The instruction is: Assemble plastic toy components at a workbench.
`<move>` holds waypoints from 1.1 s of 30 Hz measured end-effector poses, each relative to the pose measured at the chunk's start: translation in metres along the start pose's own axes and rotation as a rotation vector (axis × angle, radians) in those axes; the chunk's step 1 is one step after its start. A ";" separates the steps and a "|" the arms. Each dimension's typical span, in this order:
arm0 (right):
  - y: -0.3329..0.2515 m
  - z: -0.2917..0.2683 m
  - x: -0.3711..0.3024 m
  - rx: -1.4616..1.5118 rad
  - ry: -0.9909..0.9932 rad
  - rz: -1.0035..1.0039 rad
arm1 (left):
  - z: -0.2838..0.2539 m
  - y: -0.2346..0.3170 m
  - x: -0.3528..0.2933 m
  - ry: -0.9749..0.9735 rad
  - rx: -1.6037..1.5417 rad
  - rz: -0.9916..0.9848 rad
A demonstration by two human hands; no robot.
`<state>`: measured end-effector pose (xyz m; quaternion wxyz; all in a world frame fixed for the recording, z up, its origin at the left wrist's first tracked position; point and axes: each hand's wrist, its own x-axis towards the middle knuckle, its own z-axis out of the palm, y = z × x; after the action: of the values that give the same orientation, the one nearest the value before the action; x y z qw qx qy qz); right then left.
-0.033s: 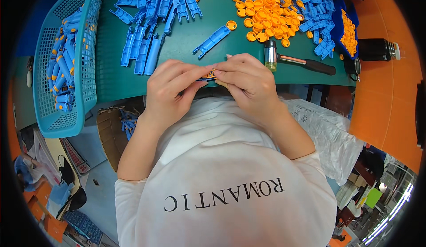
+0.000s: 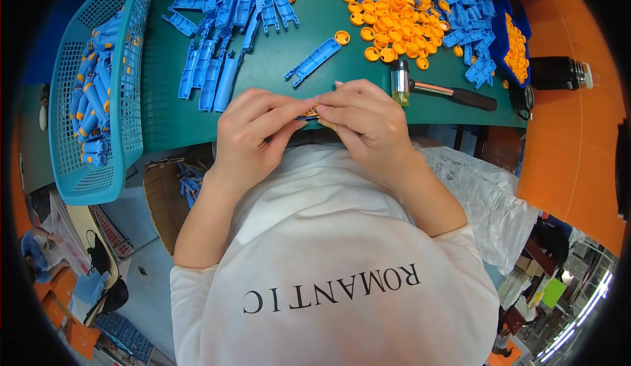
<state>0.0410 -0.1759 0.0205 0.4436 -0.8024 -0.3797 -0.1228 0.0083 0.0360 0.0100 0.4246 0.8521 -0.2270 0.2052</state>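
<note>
Blue-and-orange plastic piece sits between the two hands, at the near edge of the table and close to the body. The left hand grips its left end between thumb and fingers; the right hand pinches the other end, probably to steady so small a thing from both sides (the fingertips hide most of it). Just beyond lies a blue half-shell with an orange cap at its upper end. A hammer rests to the right, seemingly kept within easy reach, and the heaps of blue shells and orange caps look sorted by kind. All these lie on a green tabletop. Left stands a turquoise basket of blue-and-orange tubes; right, a black bottle near an orange surface. Below is a cardboard box.
</note>
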 end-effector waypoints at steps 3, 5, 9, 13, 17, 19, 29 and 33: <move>-0.004 -0.001 -0.001 0.006 -0.033 0.029 | 0.000 0.000 -0.002 -0.017 0.011 0.014; -0.005 0.001 -0.002 -0.025 -0.021 0.023 | 0.000 0.000 -0.002 -0.022 0.022 0.015; -0.007 -0.003 -0.002 -0.043 -0.047 0.011 | -0.001 0.003 -0.001 -0.019 0.033 0.006; -0.010 -0.006 -0.005 -0.053 -0.054 0.034 | -0.002 0.001 0.000 -0.054 0.027 0.006; -0.004 0.003 -0.012 -0.073 0.055 -0.015 | -0.003 0.003 0.003 -0.060 -0.009 -0.013; 0.001 0.008 -0.013 -0.060 0.071 -0.030 | -0.004 0.004 0.004 -0.061 -0.014 -0.006; 0.004 0.015 -0.019 -0.061 0.126 -0.025 | -0.002 -0.001 0.003 -0.059 -0.028 0.027; 0.007 0.010 -0.014 -0.054 0.067 -0.051 | -0.003 -0.002 0.004 -0.065 -0.056 0.033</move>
<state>0.0351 -0.1774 0.0029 0.4310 -0.7997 -0.3814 -0.1709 0.0120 0.0389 0.0129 0.4373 0.8422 -0.2603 0.1778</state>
